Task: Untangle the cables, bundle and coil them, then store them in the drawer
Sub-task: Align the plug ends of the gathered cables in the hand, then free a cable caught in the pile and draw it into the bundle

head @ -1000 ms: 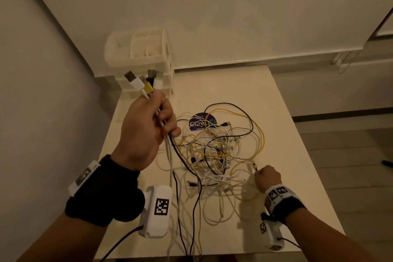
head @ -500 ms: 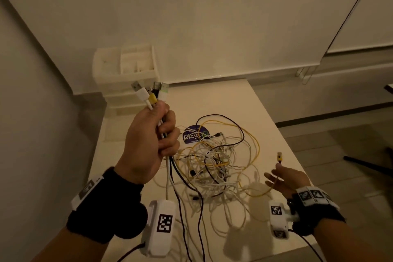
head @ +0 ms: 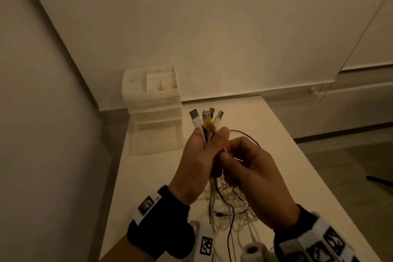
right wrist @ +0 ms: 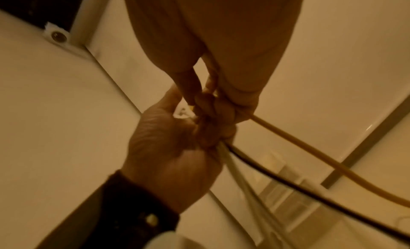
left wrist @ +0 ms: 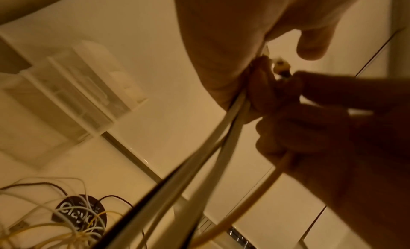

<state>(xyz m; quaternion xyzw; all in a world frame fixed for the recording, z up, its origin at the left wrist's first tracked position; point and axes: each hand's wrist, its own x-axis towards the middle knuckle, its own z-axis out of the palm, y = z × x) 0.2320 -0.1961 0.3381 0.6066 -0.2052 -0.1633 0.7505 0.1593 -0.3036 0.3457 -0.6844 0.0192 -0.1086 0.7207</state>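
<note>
My left hand (head: 204, 151) is raised over the table and grips a bundle of cable ends; several plugs (head: 205, 118), white, yellow and dark, stick up above the fist. My right hand (head: 236, 155) is pressed against the left one and pinches the yellow cable (right wrist: 310, 147) near its end. White and black cables (left wrist: 177, 182) hang from the left fist down to the tangled pile (head: 231, 208), mostly hidden behind my hands. The white drawer unit (head: 153, 100) stands at the table's far left corner.
The white table (head: 276, 144) runs along the wall on the left, its right edge open to the floor. A dark round sticker (left wrist: 77, 216) lies under the tangle. A clear mat (head: 153, 140) sits in front of the drawer unit.
My right hand rose from the table's right side with the yellow cable end and joined the left hand. The view tilted upward, and the left hand stayed raised with its bundle.
</note>
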